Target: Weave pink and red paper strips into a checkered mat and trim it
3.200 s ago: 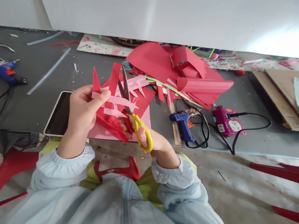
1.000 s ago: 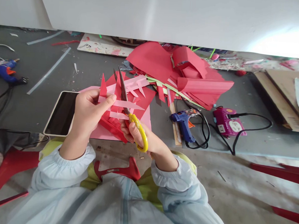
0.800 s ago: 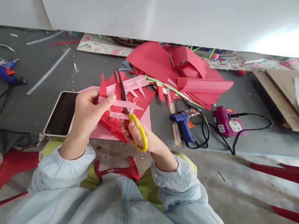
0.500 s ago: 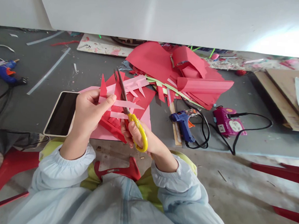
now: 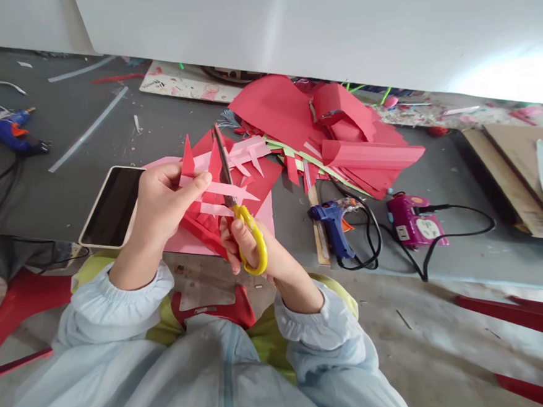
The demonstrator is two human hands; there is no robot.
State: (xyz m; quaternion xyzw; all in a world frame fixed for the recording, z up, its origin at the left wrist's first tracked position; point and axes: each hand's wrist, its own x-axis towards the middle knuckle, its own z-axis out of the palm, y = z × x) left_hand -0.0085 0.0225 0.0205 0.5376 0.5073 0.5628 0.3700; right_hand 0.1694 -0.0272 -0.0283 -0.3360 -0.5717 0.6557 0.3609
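Note:
Between its thumb and fingers my left hand (image 5: 164,199) pinches a cut piece of paper (image 5: 228,190), pink and red with pointed strips sticking out. My right hand (image 5: 245,242) grips yellow-handled scissors (image 5: 256,243). Their blades point up and away from me and lie across the red strip, nearly together. Under both hands is a pink sheet (image 5: 267,218) with red paper on it. Just beyond the blades lies a pink strip with pointed cuts (image 5: 252,149). A phone (image 5: 113,208) rests on the table beside my left wrist.
A heap of red paper (image 5: 278,108) lies at the back. To the right are a blue glue gun (image 5: 337,230), a wooden strip (image 5: 318,231), a purple box (image 5: 414,223) with a black cable, and cardboard (image 5: 510,177). Another blue glue gun (image 5: 9,129) lies far left.
The scissor blades have drawn closer together on the red strip. The yellow handles have shifted very slightly. My left hand holds its place.

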